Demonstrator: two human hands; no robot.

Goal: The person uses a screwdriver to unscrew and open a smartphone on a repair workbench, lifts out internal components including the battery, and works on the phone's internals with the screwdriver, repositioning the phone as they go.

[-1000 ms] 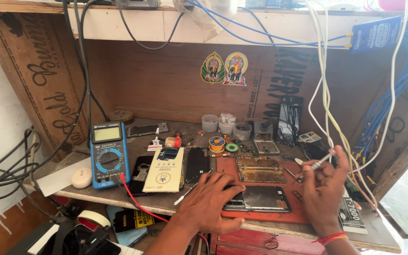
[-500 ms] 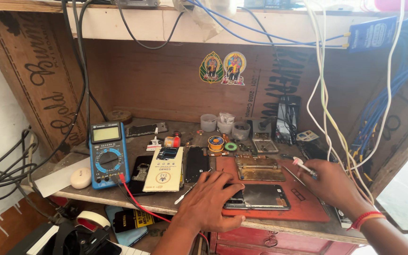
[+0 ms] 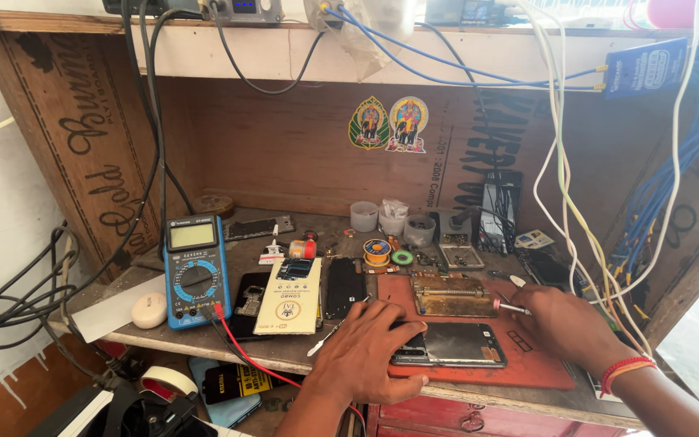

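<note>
Two hands work at the bench's front edge: left hand [image 3: 370, 356] flat, steadying an opened phone [image 3: 455, 345] on the red mat [image 3: 527, 368]; right hand [image 3: 564, 324] pinching a small tool [image 3: 510, 307]. Phone remains unassembled.

1. The left hand [image 3: 366, 356] lies flat at the front edge of the bench [image 3: 301, 352], its fingers [image 3: 402, 333] pressing the left end of an opened phone [image 3: 451, 345].
2. The phone lies on a red mat [image 3: 527, 364] near the front edge.
3. The right hand [image 3: 568, 324] holds a thin tool [image 3: 510, 307] just beyond the phone's right end.
4. A metal holder [image 3: 449, 294] sits on the mat behind the phone.
5. A blue multimeter [image 3: 195, 271] stands towards the bench's left edge, a yellow box [image 3: 291, 296] beside it.
</note>
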